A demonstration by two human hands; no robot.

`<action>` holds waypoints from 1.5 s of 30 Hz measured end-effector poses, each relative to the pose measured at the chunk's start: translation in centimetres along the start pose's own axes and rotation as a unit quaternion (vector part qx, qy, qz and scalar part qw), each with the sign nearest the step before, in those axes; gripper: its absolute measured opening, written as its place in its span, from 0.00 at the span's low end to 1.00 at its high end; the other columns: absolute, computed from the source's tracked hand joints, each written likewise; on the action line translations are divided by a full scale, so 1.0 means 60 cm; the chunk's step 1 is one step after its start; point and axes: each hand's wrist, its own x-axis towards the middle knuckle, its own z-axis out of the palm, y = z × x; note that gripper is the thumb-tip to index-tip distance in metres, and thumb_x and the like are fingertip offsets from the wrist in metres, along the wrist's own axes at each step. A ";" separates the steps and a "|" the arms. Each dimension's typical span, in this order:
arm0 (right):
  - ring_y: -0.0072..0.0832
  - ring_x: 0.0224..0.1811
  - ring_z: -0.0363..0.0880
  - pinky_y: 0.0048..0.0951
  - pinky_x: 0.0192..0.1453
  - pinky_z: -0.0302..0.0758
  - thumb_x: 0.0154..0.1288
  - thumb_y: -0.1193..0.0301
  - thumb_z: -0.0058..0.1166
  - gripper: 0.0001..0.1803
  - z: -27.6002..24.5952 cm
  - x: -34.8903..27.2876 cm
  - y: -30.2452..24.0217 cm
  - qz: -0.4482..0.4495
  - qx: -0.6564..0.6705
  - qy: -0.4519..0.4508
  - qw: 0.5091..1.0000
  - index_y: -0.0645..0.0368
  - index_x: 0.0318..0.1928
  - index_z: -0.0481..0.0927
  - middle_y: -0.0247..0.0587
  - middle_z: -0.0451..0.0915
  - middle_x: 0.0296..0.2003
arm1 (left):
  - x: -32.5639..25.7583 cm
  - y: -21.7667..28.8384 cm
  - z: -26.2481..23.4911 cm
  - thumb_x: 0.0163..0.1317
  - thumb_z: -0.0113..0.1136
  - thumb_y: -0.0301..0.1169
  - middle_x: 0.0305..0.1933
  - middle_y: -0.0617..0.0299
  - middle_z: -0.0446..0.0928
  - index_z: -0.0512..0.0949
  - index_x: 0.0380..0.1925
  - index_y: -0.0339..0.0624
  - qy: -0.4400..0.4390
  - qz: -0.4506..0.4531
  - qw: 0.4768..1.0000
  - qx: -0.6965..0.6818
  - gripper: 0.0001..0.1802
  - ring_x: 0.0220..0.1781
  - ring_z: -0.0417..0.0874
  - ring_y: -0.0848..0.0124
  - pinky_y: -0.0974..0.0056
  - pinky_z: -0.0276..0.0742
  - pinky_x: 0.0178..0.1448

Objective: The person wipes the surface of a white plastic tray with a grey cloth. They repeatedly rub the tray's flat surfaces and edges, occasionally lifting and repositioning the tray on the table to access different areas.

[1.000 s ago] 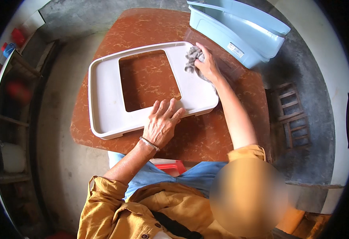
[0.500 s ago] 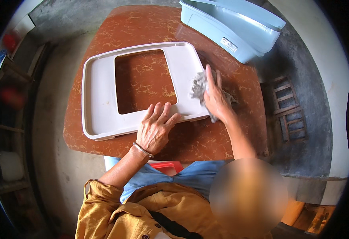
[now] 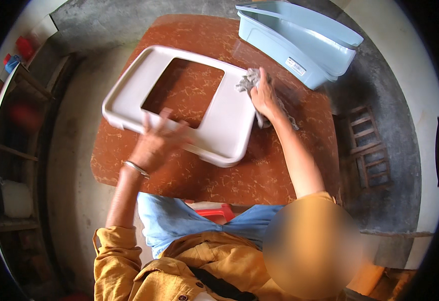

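A white plastic frame [image 3: 229, 113] with rounded corners, a raised rim and a large rectangular opening lies on the brown marbled table [image 3: 289, 165], turned at a slant. Over its near left edge is my left hand [image 3: 155, 144], fingers spread and smeared by motion; whether it touches the rim I cannot tell. My right hand [image 3: 266, 99] grips a crumpled grey cloth [image 3: 250, 80] at the frame's right end. Part of the cloth bunches out past the fingers, and the rest hangs below the palm onto the table.
A light blue plastic tub [image 3: 299, 45] stands at the table's far right corner. Dark shelves [image 3: 19, 165] line the left side. A wooden ladder-like rack [image 3: 367, 145] is on the right beyond the table. A red stool [image 3: 217, 213] shows between my legs.
The white frame has turned clockwise on the table. My left hand has moved left, fingers spreading apart. My right hand has shifted slightly up along the frame's right end with the cloth.
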 end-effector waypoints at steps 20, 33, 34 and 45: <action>0.57 0.52 0.76 0.49 0.56 0.77 0.66 0.71 0.55 0.27 0.020 0.007 -0.043 -0.096 -0.034 -0.048 0.994 0.51 0.65 0.64 0.58 0.66 0.60 | 0.021 0.177 0.065 0.60 0.51 0.28 0.66 0.46 0.68 0.69 0.60 0.39 0.090 -0.009 0.996 -0.027 0.26 0.70 0.65 0.46 0.42 0.57 0.74; 0.52 0.70 0.61 0.42 0.72 0.62 0.63 0.81 0.50 0.40 -0.088 -0.166 0.000 -0.075 0.049 -0.064 0.994 0.53 0.74 0.51 0.61 0.61 0.68 | 0.024 0.181 0.064 0.59 0.53 0.28 0.66 0.45 0.69 0.70 0.60 0.36 0.099 -0.024 0.995 -0.024 0.27 0.69 0.67 0.44 0.41 0.59 0.72; 0.51 0.70 0.63 0.41 0.71 0.63 0.63 0.80 0.52 0.40 -0.084 -0.155 -0.004 -0.054 0.038 -0.067 0.996 0.53 0.74 0.52 0.61 0.62 0.67 | 0.023 0.180 0.063 0.58 0.53 0.27 0.66 0.45 0.69 0.70 0.60 0.36 0.095 -0.016 0.995 -0.031 0.27 0.69 0.67 0.44 0.41 0.59 0.72; 0.55 0.68 0.63 0.50 0.69 0.67 0.67 0.65 0.53 0.42 0.040 0.045 0.006 -0.054 0.038 -0.006 0.998 0.53 0.75 0.45 0.63 0.57 0.69 | -0.021 0.151 0.025 0.53 0.63 0.27 0.63 0.59 0.75 0.78 0.55 0.52 0.073 -0.009 0.992 -0.100 0.26 0.71 0.68 0.55 0.47 0.60 0.74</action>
